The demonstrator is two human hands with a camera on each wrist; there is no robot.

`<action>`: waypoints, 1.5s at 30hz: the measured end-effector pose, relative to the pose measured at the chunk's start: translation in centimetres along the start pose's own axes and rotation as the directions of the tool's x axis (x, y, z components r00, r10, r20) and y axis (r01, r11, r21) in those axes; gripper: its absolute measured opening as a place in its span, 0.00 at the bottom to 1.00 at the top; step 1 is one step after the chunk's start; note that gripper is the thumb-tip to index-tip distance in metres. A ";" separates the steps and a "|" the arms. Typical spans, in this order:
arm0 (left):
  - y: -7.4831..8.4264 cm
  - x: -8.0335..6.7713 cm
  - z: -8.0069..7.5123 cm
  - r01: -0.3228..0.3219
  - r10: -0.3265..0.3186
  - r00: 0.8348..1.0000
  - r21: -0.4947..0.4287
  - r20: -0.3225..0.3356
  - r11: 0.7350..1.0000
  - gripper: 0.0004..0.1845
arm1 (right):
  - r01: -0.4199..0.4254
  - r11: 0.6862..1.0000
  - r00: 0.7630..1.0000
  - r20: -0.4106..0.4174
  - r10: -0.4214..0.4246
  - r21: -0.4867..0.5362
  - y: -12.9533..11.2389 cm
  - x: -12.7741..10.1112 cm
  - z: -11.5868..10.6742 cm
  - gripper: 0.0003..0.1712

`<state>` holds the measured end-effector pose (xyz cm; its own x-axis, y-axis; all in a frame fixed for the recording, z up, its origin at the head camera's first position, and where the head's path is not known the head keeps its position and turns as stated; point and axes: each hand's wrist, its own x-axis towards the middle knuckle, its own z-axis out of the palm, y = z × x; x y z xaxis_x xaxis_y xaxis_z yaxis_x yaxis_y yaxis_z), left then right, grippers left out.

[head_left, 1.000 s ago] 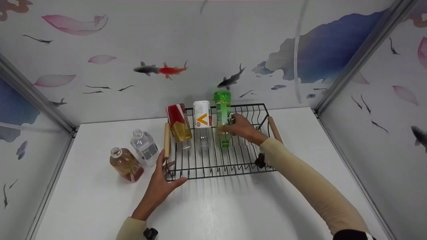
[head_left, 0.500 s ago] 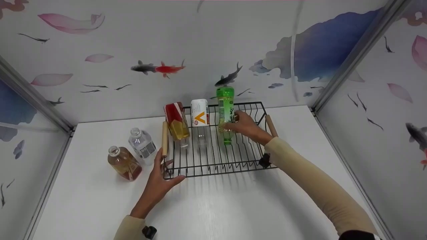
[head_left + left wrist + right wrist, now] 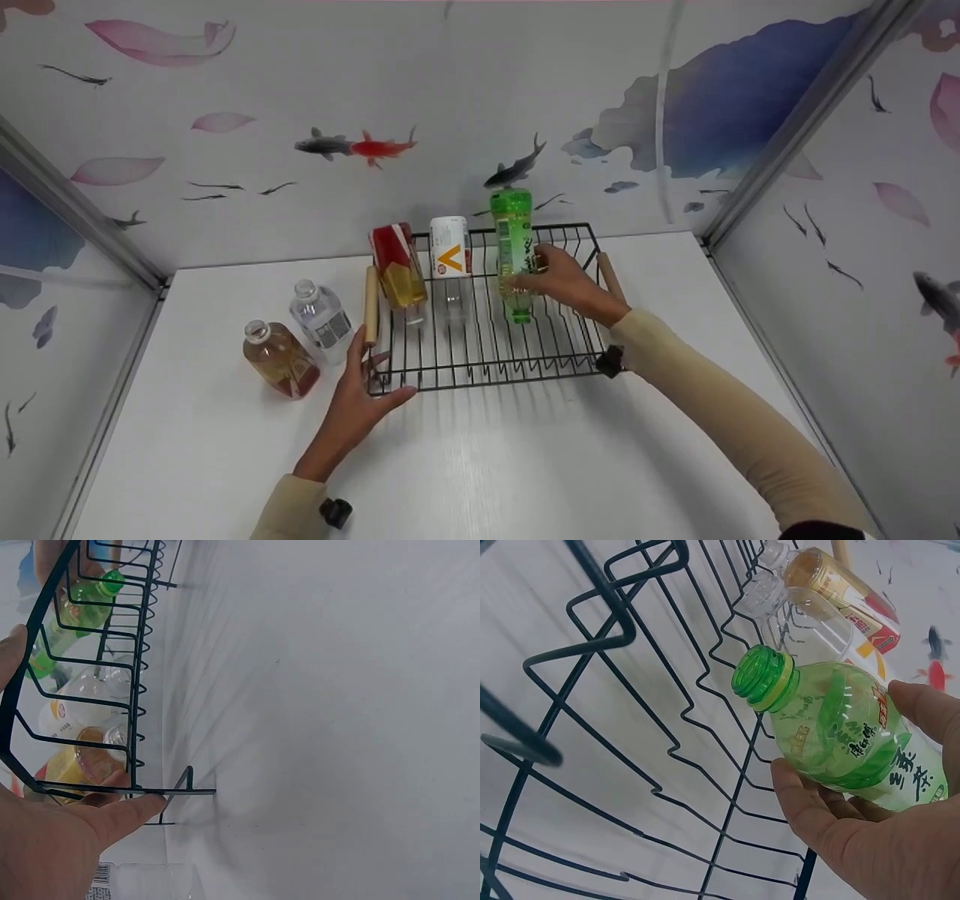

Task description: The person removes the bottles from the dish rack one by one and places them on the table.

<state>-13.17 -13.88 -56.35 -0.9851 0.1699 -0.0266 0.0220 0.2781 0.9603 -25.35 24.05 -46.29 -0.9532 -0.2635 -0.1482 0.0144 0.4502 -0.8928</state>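
My right hand (image 3: pixel 564 283) curls around a green bottle (image 3: pixel 513 251), held neck-down over the wires of a black wire rack (image 3: pixel 495 352) on the white table (image 3: pixel 525 465) — its open mouth just above the rack floor. My left hand (image 3: pixel 358 401) rests at the rack's front-left corner, fingers straight, thumb touching the frame. Two more upturned bottles — a red-labelled bottle (image 3: pixel 397 264) and a white-labelled bottle (image 3: pixel 450 259) — stand in the rack beside it.
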 end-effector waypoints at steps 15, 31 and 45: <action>0.0 0.0 0.5 0.012 -0.012 1.000 -0.015 -0.002 1.000 0.70 | -0.014 0.998 1.000 -0.009 0.013 -0.066 -0.4 -2.0 -0.8 0.45; -0.1 0.2 0.3 -0.001 0.001 1.000 -0.010 0.001 1.000 0.71 | 0.014 0.997 1.000 -0.018 -0.015 -0.076 -0.1 -3.5 -1.7 0.41; 0.1 0.0 0.1 -0.007 0.007 1.000 -0.015 -0.008 1.000 0.70 | 0.005 0.989 0.999 -0.051 -0.012 -0.148 0.1 -4.1 -2.2 0.39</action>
<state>-13.18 -13.74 -56.34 -0.9863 0.1640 -0.0174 0.0267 0.2630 0.9644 -22.13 27.06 -44.80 -0.9675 -0.2250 -0.1153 -0.0347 0.5700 -0.8209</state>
